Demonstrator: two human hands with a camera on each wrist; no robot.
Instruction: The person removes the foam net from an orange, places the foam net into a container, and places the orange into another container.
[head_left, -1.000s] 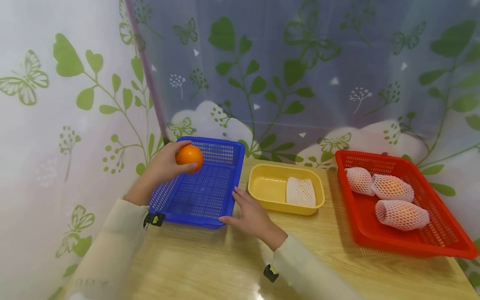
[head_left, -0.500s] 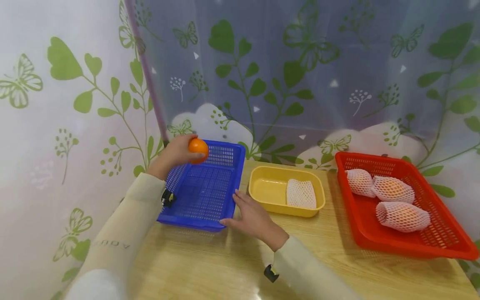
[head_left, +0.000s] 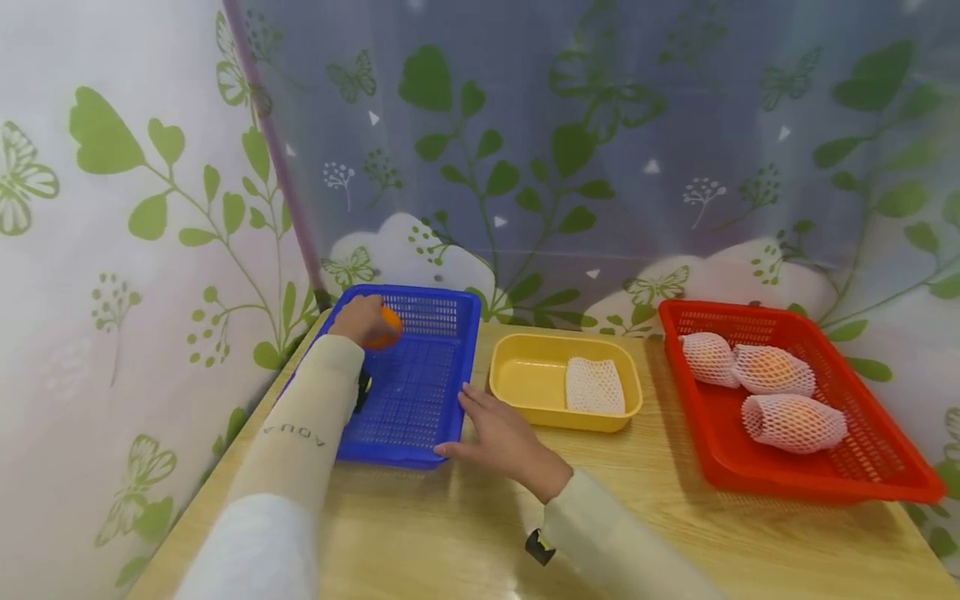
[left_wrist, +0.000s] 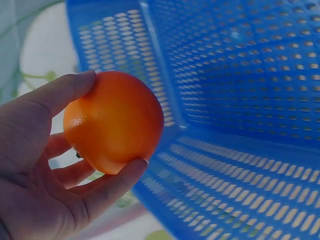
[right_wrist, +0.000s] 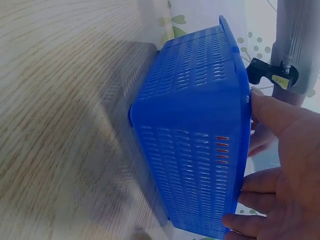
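Note:
My left hand [head_left: 358, 318] grips an orange [head_left: 387, 327] low inside the far left part of the blue plastic basket [head_left: 471, 333]. In the left wrist view, thumb and fingers wrap the orange [left_wrist: 115, 120] from one side, and a small green stem spot shows at its lower left. My right hand [head_left: 506, 435] rests against the near right corner of the basket, thumb and fingers spread apart. The right wrist view shows its fingertips along the outer rim of the basket [right_wrist: 195, 112].
Right of the blue basket stands a yellow tub [head_left: 525, 410] with a white foam net sleeve [head_left: 595, 385] in it. A red basket [head_left: 712, 425] farther right holds several net-wrapped fruits [head_left: 795, 422]. Patterned curtains [head_left: 525, 125] hang close behind and left of the table [head_left: 450, 542].
My left hand has carried the orange over the blue basket's left rim and down into it. My right hand stays at the corner. The head view has shifted slightly.

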